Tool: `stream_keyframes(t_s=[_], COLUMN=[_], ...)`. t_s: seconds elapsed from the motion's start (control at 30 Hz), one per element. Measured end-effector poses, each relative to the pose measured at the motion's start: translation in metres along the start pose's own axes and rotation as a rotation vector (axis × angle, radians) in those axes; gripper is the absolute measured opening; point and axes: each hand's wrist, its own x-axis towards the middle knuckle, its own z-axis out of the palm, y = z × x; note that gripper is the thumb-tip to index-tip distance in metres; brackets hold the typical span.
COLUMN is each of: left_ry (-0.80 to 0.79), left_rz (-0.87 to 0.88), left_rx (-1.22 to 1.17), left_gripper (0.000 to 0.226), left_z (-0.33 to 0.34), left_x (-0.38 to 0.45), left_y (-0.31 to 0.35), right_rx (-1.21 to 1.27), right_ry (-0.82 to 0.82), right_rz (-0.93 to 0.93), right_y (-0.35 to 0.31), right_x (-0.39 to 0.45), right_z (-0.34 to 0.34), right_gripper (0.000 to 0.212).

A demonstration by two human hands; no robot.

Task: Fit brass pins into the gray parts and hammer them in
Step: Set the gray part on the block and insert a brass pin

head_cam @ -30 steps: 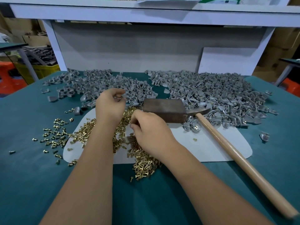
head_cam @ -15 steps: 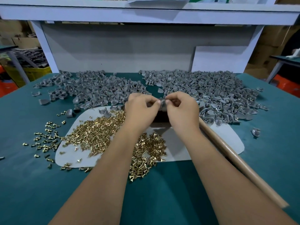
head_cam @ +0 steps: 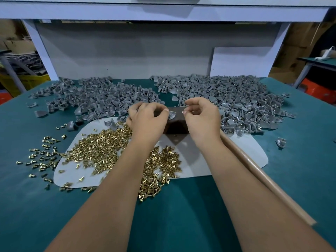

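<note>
My left hand [head_cam: 147,120] pinches a small gray part [head_cam: 171,114] between thumb and fingers, just above the dark hammer head [head_cam: 177,125]. A short gap to the right, my right hand [head_cam: 201,118] is curled with thumb and forefinger pinched together; whether they hold a pin is too small to make out. The brass pins [head_cam: 101,148] lie heaped on a white mat [head_cam: 251,151] under my forearms and spill onto the green table. The hammer's wooden handle [head_cam: 263,180] runs toward the lower right beside my right forearm.
Two big heaps of gray parts cover the back of the table, one on the left [head_cam: 101,99] and one on the right [head_cam: 232,102]. A loose gray part [head_cam: 281,142] lies at the right. A white shelf frame [head_cam: 41,51] rises behind.
My right hand left the pin pile and met my left hand over the hammer head. The two hands have since drawn a little apart, and the gray part stays in my left hand.
</note>
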Motion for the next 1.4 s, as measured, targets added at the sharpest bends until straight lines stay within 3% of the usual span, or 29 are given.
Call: stream_keyframes(t_s=[0.1, 0.2, 0.33, 0.5, 0.97, 1.2, 1.4], left_ry=[-0.051, -0.066, -0.096, -0.098, -0.138, -0.137, -0.142], left_rz=[0.045, 0.04, 0.047, 0.048, 0.056, 0.071, 0.006], left_rx=[0.095, 0.072, -0.011, -0.079, -0.109, -0.095, -0.103], left_gripper=[0.013, 0.002, 0.02, 0.025, 0.027, 0.026, 0.023], left_z=[0.001, 0.0, -0.004, -0.006, -0.006, -0.005, -0.004], left_x=[-0.002, -0.002, -0.003, 0.0, 0.001, 0.004, 0.0], left_y=[0.001, 0.001, 0.0, -0.001, -0.005, -0.006, -0.005], right_rx=[0.013, 0.043, 0.043, -0.001, -0.305, -0.644, -0.746], right_ry=[-0.008, -0.02, -0.06, -0.107, -0.169, -0.182, -0.179], right_rz=[0.005, -0.003, -0.021, -0.065, -0.228, -0.395, -0.495], right_y=[0.002, 0.003, 0.005, 0.004, -0.006, -0.015, -0.023], right_x=[0.001, 0.002, 0.003, 0.005, 0.004, 0.003, 0.0], right_z=[0.0, 0.001, 0.003, 0.008, 0.012, 0.015, 0.019], right_gripper=[0.037, 0.039, 0.037, 0.036, 0.04, 0.052, 0.039])
